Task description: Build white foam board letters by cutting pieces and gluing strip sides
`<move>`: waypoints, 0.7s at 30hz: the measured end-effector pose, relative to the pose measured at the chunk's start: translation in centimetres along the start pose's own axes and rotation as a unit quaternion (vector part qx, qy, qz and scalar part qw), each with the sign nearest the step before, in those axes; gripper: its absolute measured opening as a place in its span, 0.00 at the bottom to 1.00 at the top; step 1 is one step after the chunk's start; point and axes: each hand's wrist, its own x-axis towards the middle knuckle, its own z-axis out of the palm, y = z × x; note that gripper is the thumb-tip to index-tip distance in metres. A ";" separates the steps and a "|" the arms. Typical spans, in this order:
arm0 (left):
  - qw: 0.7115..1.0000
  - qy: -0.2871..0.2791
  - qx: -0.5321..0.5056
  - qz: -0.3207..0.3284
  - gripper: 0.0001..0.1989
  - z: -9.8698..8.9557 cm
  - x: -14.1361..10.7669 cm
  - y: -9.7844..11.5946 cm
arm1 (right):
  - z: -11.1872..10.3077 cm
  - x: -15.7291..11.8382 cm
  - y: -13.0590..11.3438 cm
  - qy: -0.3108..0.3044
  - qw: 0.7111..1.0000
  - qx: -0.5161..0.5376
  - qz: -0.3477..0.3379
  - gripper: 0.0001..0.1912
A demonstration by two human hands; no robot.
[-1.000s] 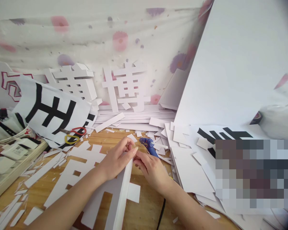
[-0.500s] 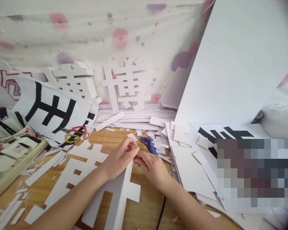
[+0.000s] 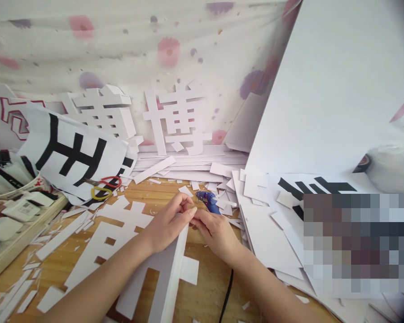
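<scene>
White strip [image 3: 177,273] is running along right edge of white cutout [image 3: 126,229]. Left hand [image 3: 170,223] is pinching strip's far end; right hand [image 3: 218,235] is meeting it, can't tell grip. Glue gun [image 3: 208,200] is lying right of cutout's far end.

White cut-out character [image 3: 124,237] flat on the wooden table [image 3: 205,291], white strip [image 3: 173,280] along its right edge

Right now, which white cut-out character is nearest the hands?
The big one lying on the wooden table, partly hidden by the left hand; the others stand at the back, by the flowered curtain.
</scene>
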 end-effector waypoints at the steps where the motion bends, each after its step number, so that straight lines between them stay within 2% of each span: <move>1: 1.000 -0.004 -0.009 0.003 0.10 0.0 0.0 -0.1 | 0.1 0.0 0.0 0.002 1.000 0.005 -0.003 0.09; 10: 1.000 0.001 -0.004 0.003 0.11 -0.2 -0.2 0.1 | -0.1 -0.1 0.3 -0.012 1.000 0.021 -0.015 0.10; 21: 1.000 -0.005 0.004 -0.013 0.10 -0.2 -0.5 1.4 | 0.4 0.0 -0.3 0.050 0.997 -0.014 -0.051 0.11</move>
